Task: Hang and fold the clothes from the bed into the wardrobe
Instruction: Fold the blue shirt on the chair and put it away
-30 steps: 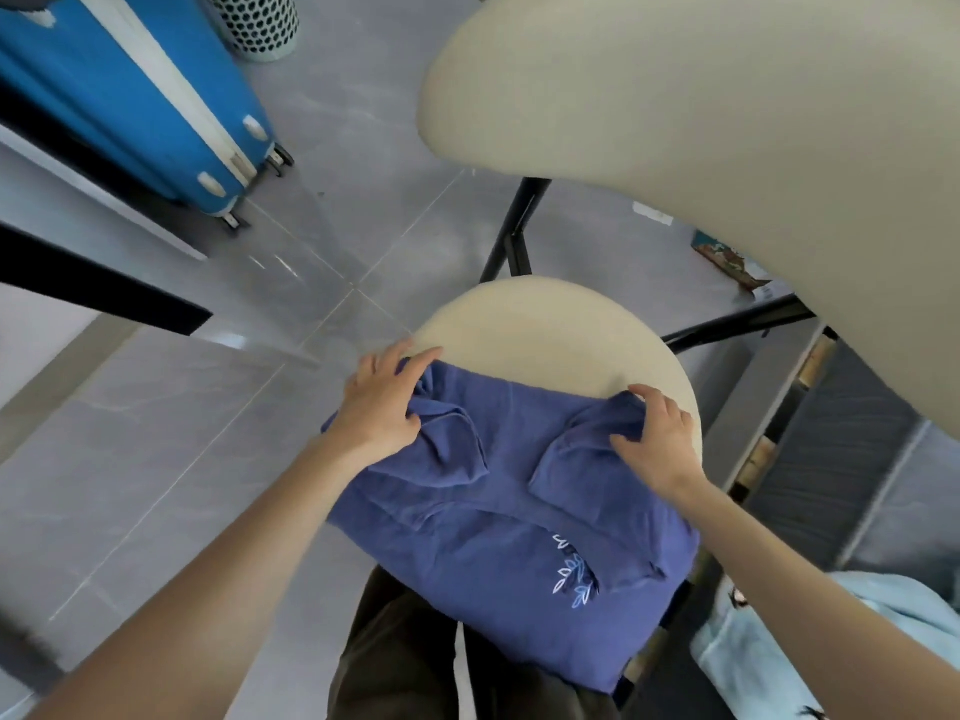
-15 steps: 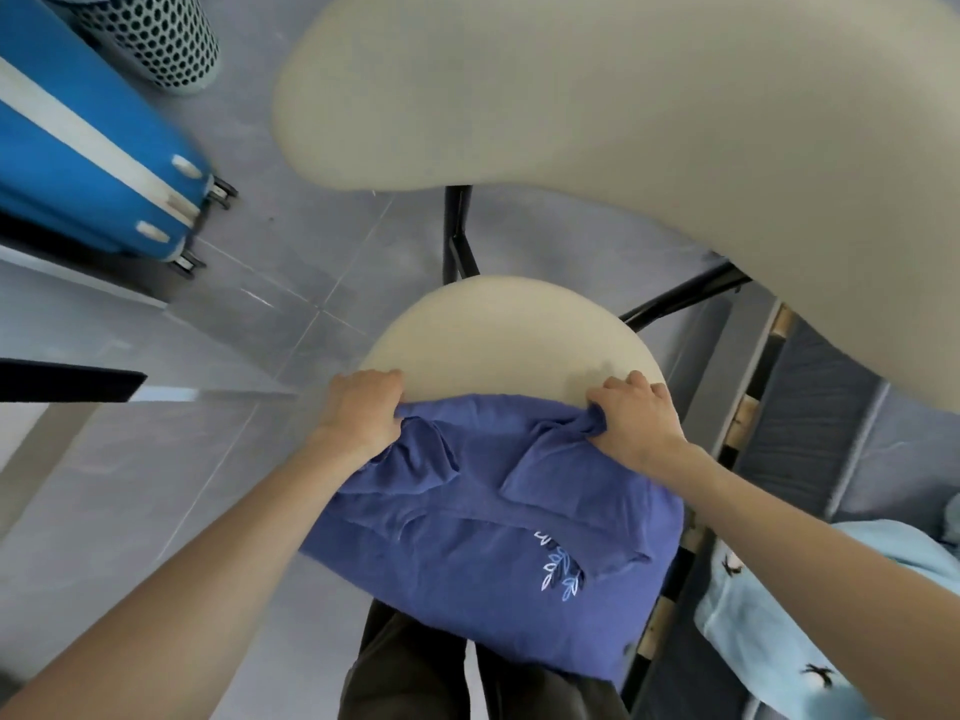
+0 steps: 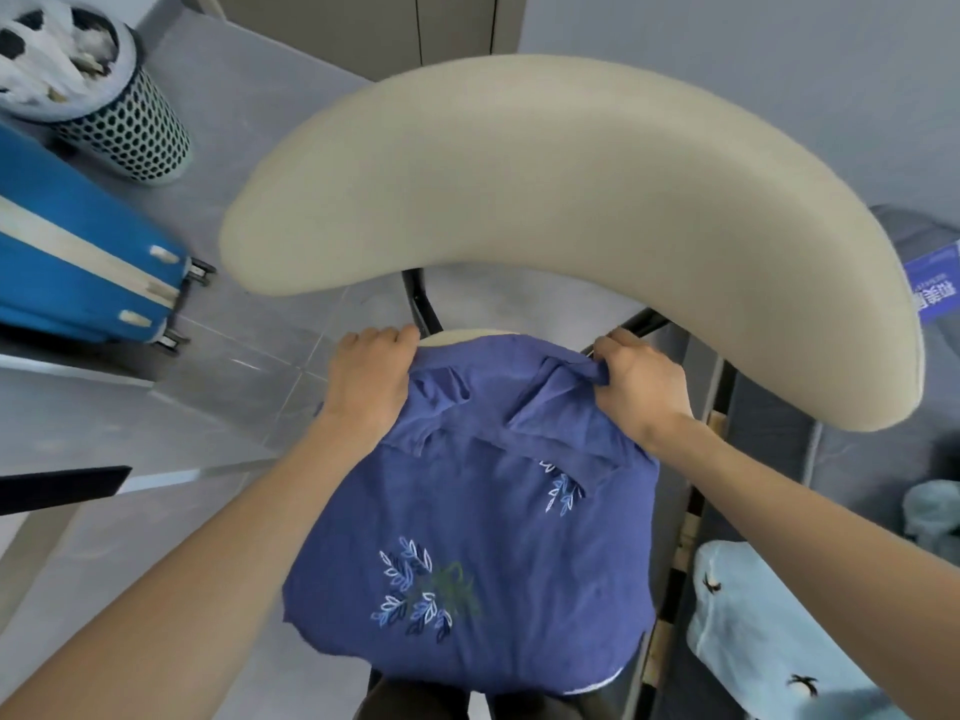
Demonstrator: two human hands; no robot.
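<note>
Over on the left there's a mesh bin point(image 3: 124, 128) and a blue suitcase point(image 3: 78, 262) on the floor. Next along is the left hand point(image 3: 366, 379), fingers curled over the far left edge of the blue shirt point(image 3: 467, 532), gripping it. The shirt's spread over the seat of the beige chair point(image 3: 571, 200), leaf embroidery facing up. The right hand point(image 3: 641, 387) has the far right corner bunched tight between thumb and fingers. Far right, a light blue garment point(image 3: 769, 641) lies on the bed point(image 3: 862, 459).
</note>
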